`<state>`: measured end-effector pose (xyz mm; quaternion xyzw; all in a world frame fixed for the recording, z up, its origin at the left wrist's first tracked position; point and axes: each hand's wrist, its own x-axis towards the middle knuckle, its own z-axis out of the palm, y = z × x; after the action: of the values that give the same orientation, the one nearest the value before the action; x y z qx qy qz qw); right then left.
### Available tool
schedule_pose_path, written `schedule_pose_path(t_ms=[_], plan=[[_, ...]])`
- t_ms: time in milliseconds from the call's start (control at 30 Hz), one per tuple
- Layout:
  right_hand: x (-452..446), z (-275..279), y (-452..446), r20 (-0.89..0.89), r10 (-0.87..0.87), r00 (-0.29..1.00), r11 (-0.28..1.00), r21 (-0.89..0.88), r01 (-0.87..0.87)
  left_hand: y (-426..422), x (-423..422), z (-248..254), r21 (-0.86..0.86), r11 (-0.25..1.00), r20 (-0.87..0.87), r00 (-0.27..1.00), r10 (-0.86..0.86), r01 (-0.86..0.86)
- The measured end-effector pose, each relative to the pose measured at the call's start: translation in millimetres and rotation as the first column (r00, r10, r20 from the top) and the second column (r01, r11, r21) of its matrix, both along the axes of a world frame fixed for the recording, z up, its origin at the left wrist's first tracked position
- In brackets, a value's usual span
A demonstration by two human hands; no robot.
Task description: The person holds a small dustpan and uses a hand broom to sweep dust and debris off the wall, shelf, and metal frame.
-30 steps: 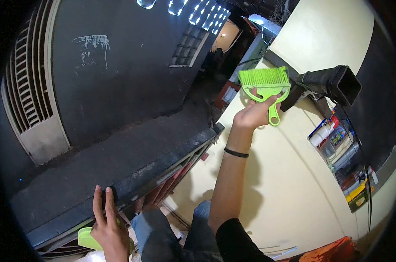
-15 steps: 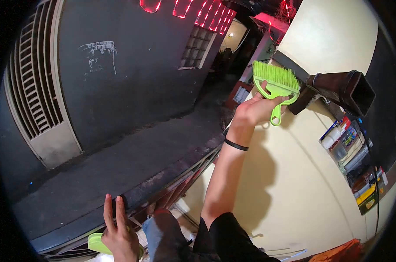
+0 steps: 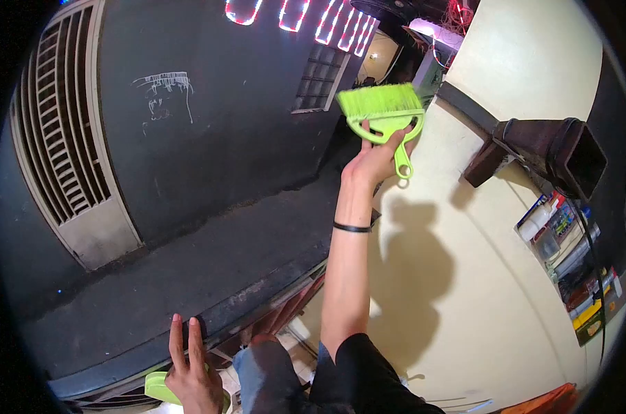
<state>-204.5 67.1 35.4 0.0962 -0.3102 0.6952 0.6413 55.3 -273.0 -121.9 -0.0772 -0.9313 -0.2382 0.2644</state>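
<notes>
My right hand (image 3: pixel 376 160) is raised on an outstretched arm with a black band at the wrist. Its fingers are closed around a lime-green hand brush (image 3: pixel 389 124), bristles up and the looped handle end hanging below. The brush is in the air beside the corner of the cream wall. Low at the left is my left hand (image 3: pixel 194 383), index and middle fingers stretched up, the others curled. A lime-green dustpan (image 3: pixel 162 388) shows on both sides of this hand, mostly hidden behind it; the hand appears to grip it.
A brown square metal spout (image 3: pixel 554 152) juts from the cream wall (image 3: pixel 423 290). Bottles and packets (image 3: pixel 551 224) fill a wall niche at right. Across a dark ledge (image 3: pixel 257 293) stand a grey wall (image 3: pixel 216 138) and a barred door (image 3: pixel 68 138). An orange cloth (image 3: pixel 547 401) lies at the bottom.
My right hand has swung left with the brush, away from the spout. The left hand has shifted only slightly. The light strips turned from red to whitish pink.
</notes>
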Motion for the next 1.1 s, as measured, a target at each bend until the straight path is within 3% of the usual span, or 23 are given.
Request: schedule_pose_path(t_ms=[33, 133, 167, 233, 267, 300, 367, 400, 433, 500, 533, 567, 633, 667, 700, 767, 800, 867, 900, 967, 1000, 1067, 1100], plan=[[2, -6, -4, 0.014, 0.008, 1.0, 1.0, -0.011, -0.008, 0, 0, 1, -0.005, 1.0, -0.002, 1.0, 0.008, -0.008], [27, -2, 18, -0.149, -0.244, 0.958, 0.969, -0.003, 0.246, 1, 1, -2, -0.034, 0.999, 0.033, 0.999, 0.033, -0.032], [46, 16, 4, -0.069, -0.252, 0.965, 0.966, -0.077, 0.246, 0, 0, -3, -0.018, 0.999, 0.051, 0.998, 0.03, -0.029], [32, 13, 36, -0.073, -0.28, 0.957, 0.957, 0.054, 0.284, -2, 1, -5, -0.002, 1.0, 0.08, 0.997, 0.015, -0.015], [9, 12, 36, -0.05, -0.243, 0.969, 0.964, -0.125, 0.235, -2, 1, -5, 0.0, 1.0, 0.067, 0.998, 0.017, -0.017], [9, 6, 29, -0.003, -0.091, 0.996, 0.996, -0.018, 0.091, -1, 0, -5, 0.008, 1.0, 0.052, 0.998, 0.02, -0.02], [11, -22, 37, 0.33, -0.028, 0.943, 0.976, 0.212, -0.045, 0, 1, -3, 0.023, 1.0, 0.08, 0.997, 0.017, -0.019], [21, -28, 30, 0.301, 0.037, 0.953, 0.969, 0.224, -0.108, 0, 1, -3, 0.032, 0.999, 0.075, 0.997, 0.013, -0.015], [26, -27, 26, 0.181, -0.038, 0.983, 0.992, 0.122, 0.016, -1, 2, -4, 0.041, 0.999, 0.075, 0.997, 0.012, -0.016], [44, -20, 40, -0.015, -0.139, 0.99, 0.984, 0.111, 0.14, 0, 1, -4, 0.061, 0.998, 0.102, 0.995, 0.022, -0.029], [54, -15, 50, -0.024, -0.182, 0.983, 0.966, 0.181, 0.184, 1, 1, -3, 0.046, 0.998, 0.082, 0.996, 0.037, -0.041], [53, -9, 49, -0.048, -0.294, 0.955, 0.95, 0.091, 0.298, 3, 1, -3, 0.033, 0.998, 0.064, 0.997, 0.046, -0.049], [35, -2, 52, 0.086, -0.321, 0.943, 0.947, 0.043, 0.319, 3, 1, -3, 0.079, 0.996, 0.074, 0.997, 0.022, -0.028], [27, -10, 48, 0.159, -0.251, 0.955, 0.964, 0.129, 0.232, 2, 0, -3, 0.077, 0.997, 0.057, 0.998, 0.022, -0.026], [32, -18, 45, 0.388, -0.096, 0.916, 0.971, 0.237, 0.001, 3, 0, -4, 0.081, 0.996, 0.041, 0.999, 0.022, -0.025], [22, -45, 47, 0.556, -0.498, 0.666, 0.752, 0.659, 0.012, 3, -1, -8, 0.103, 0.994, 0.083, 0.996, 0.028, -0.036], [34, -45, 36, 0.557, -0.503, 0.661, 0.744, 0.668, 0.004, 2, -3, -13, 0.102, 0.995, 0.004, 1.0, 0.023, -0.023], [60, -36, 18, 0.343, -0.807, 0.48, 0.468, 0.868, 0.166, 0, -7, -18, 0.083, 0.996, -0.101, 0.994, 0.035, -0.027], [62, -28, 21, 0.236, -0.797, 0.556, 0.388, 0.905, 0.172, 0, -7, -19, 0.097, 0.995, -0.084, 0.996, 0.043, -0.034], [79, 3, 7, -0.317, -0.895, 0.313, -0.197, 0.912, 0.359, 0, -7, -19, 0.129, 0.991, -0.064, 0.997, 0.037, -0.029], [86, 18, -2, -0.32, -0.895, 0.31, -0.205, 0.914, 0.351, -1, -8, -20, 0.083, 0.996, -0.078, 0.996, 0.047, -0.04], [92, 43, -12, -0.632, -0.775, 0.027, -0.627, 0.774, 0.088, -1, -6, -16, 0.097, 0.994, -0.052, 0.998, 0.045, -0.039], [88, 50, -7, -0.633, -0.774, 0.021, -0.629, 0.773, 0.086, -1, -7, -15, 0.107, 0.993, -0.032, 0.998, 0.051, -0.047]])
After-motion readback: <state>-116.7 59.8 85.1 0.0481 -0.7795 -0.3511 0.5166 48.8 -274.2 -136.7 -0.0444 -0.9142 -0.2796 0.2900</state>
